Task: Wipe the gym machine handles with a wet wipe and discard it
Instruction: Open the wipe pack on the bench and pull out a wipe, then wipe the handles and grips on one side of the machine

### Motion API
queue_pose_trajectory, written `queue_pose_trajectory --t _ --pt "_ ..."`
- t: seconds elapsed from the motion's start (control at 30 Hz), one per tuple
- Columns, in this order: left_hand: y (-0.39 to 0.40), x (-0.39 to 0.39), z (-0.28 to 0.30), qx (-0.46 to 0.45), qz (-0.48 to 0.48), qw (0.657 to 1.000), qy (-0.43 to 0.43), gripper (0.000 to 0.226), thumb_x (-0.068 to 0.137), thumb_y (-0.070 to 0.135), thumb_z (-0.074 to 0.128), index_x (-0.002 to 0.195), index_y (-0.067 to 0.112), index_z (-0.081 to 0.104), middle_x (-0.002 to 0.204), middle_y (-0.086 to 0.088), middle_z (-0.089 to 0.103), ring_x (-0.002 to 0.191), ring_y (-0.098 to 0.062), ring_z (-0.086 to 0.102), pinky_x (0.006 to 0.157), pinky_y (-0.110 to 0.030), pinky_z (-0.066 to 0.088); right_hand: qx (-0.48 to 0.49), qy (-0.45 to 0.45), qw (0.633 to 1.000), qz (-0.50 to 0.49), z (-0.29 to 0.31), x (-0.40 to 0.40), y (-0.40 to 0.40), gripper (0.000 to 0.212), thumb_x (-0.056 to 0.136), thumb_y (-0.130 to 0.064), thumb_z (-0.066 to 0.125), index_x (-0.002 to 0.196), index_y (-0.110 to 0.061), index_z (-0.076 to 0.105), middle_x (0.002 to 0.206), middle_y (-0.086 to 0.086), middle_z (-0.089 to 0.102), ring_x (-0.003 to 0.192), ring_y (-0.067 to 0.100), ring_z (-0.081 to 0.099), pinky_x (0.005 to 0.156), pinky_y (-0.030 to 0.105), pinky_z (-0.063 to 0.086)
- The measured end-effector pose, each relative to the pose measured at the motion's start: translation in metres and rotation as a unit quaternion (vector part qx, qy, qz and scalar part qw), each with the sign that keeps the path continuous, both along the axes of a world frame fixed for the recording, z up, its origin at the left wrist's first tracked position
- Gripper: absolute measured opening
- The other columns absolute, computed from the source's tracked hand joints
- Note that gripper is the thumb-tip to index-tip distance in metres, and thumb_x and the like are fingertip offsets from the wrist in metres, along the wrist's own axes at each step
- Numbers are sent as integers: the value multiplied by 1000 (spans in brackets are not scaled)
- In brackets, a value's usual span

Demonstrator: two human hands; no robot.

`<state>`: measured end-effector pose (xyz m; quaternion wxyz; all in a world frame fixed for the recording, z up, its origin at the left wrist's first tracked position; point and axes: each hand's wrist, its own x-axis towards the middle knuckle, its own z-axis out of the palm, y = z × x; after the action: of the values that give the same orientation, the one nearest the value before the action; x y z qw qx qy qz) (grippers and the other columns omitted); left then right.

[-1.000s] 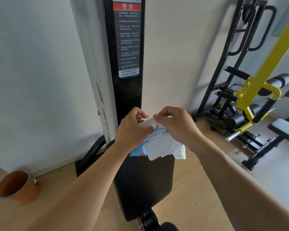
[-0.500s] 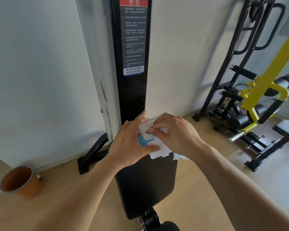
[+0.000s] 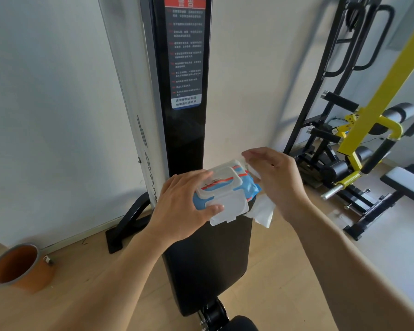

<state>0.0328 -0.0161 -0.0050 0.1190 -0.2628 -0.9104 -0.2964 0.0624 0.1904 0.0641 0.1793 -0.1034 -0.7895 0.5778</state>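
Observation:
My left hand (image 3: 182,206) grips a blue and white pack of wet wipes (image 3: 225,189) with a white plastic lid, held above the top of a black padded seat back (image 3: 208,259). To the right of the pack, my right hand (image 3: 275,180) pinches a white wet wipe (image 3: 262,211), which hangs below its palm. The tall black machine column (image 3: 184,91) with a red and white warning label rises right behind my hands. No machine handle near my hands shows in the head view.
An orange bucket (image 3: 19,268) stands on the wooden floor at the lower left. At the right are a black rack (image 3: 325,91), a yellow and black machine (image 3: 378,130) and a bench (image 3: 406,185). The white wall lies behind.
The pack's lid is now down and facing me. My right hand has drawn away to the right with the wipe, which hangs free of the pack.

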Motion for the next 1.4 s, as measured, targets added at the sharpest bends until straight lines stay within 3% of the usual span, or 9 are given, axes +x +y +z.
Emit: queue_pose_trajectory --t 0.2,0.33,0.43,0.5,0.6,0.8,1.03,1.27,1.4 --pt "-4 0 -4 25 7 999 -21 67 76 72 59 134 40 47 131 18 57 118 -5 51 107 -22 29 43 -111 993 -7 -17 1 -1 4 87 -31 73 91 -32 76 92 -10 73 76 11 69 57 24 57" --pt "-6 0 0 13 -23 1000 8 86 66 90 48 136 39 42 135 12 56 122 -9 51 114 -39 35 26 -111 993 -31 -15 1 -5 5 89 -29 73 93 -29 75 96 -11 72 82 8 68 55 21 57" --pt "-10 -1 4 -11 -61 997 50 94 66 95 41 141 38 37 144 9 50 139 -11 40 121 -53 21 22 -84 994 -60 -7 3 -3 8 90 -29 71 97 -27 75 96 -12 72 84 5 66 59 19 55" --pt "-9 3 16 51 -75 993 70 87 72 90 46 138 33 46 142 12 52 138 1 35 124 -44 19 -8 -64 994 -86 0 8 -1 5 90 -30 72 93 -30 75 91 -13 72 81 6 65 63 22 53" --pt "5 23 41 179 -113 971 111 67 81 69 62 126 19 60 127 9 62 126 -5 53 108 -27 45 -125 -62 988 -73 13 22 4 7 90 -24 71 96 -26 75 92 -3 71 80 14 61 61 26 50" --pt "61 77 66 298 -128 943 -73 47 77 56 73 116 37 57 110 23 66 107 -4 63 86 -16 53 -347 10 938 7 27 76 22 25 91 0 61 115 -7 67 99 11 63 79 18 58 58 23 52" --pt "129 123 61 257 -216 886 -318 44 68 58 72 104 34 64 96 19 72 94 2 67 74 -6 47 -295 105 949 -39 10 160 63 26 87 -15 70 111 -6 73 101 15 70 90 23 65 74 28 56" --pt "206 219 37 311 -187 847 -388 32 75 52 63 86 21 65 79 8 67 82 -15 65 74 -22 50 -233 95 959 -134 -23 261 135 24 88 -24 67 103 -6 74 90 12 73 81 24 66 78 43 55" --pt "255 280 22 339 -144 836 -407 28 78 50 64 88 23 61 75 13 64 83 -15 62 79 -27 51 -252 61 950 -172 -45 322 181 19 98 -20 59 105 -8 72 93 12 74 79 26 69 69 36 59"
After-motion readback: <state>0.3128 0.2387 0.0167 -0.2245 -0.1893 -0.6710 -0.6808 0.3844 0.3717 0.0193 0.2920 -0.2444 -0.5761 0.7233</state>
